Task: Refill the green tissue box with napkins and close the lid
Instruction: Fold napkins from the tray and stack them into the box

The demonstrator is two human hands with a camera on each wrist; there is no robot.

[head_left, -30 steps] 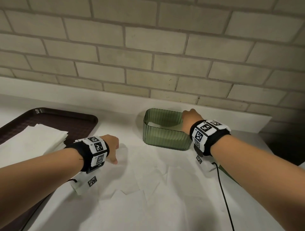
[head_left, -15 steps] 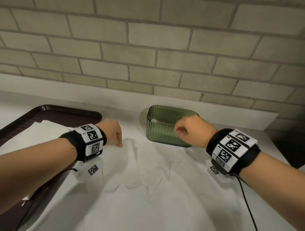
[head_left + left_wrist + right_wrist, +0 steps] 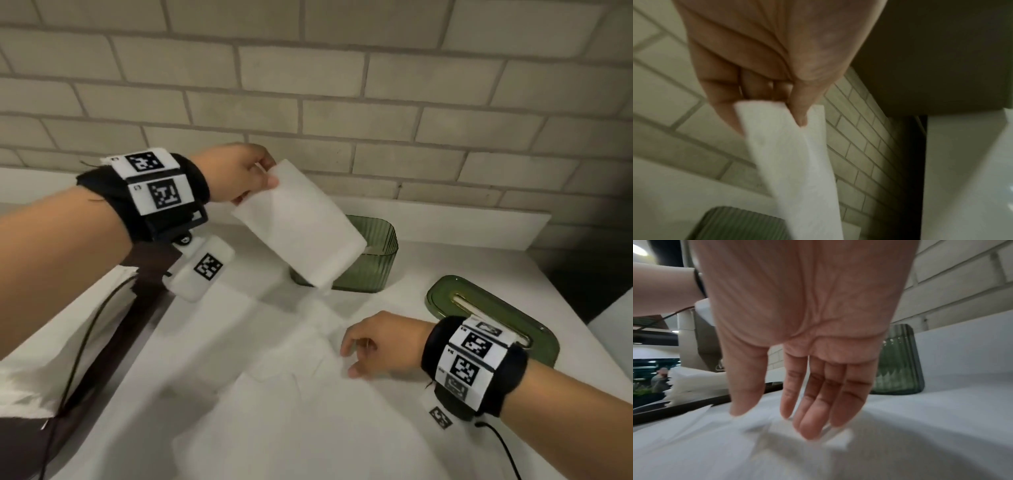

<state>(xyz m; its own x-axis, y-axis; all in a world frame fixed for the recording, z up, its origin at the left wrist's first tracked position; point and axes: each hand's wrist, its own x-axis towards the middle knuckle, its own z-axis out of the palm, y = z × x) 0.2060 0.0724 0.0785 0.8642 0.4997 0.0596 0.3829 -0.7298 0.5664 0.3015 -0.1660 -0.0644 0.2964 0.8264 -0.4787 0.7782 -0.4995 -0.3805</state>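
My left hand (image 3: pixel 253 178) is raised near the wall and pinches a folded white napkin (image 3: pixel 298 226) by its top edge; the napkin (image 3: pixel 795 162) hangs slanted in front of the open green tissue box (image 3: pixel 376 260), part of which shows below it in the left wrist view (image 3: pixel 735 225). The box's green lid (image 3: pixel 479 315), with a slot in it, lies flat on the counter to the right, partly behind my right wrist. My right hand (image 3: pixel 363 346) hovers low over loose white napkins (image 3: pixel 294 394) spread on the counter, its fingers (image 3: pixel 818 402) straight and relaxed, holding nothing.
A dark brown tray (image 3: pixel 113 329) with a stack of white napkins (image 3: pixel 27 370) sits at the left. A brick wall (image 3: pixel 342 102) runs along the back above a white ledge. The counter drops off at the right edge. Cables trail from both wrist units.
My left hand lifted a napkin off the counter and carried it up toward the box. My right hand drew back from the box and lowered over the loose napkins. The lid came into view.
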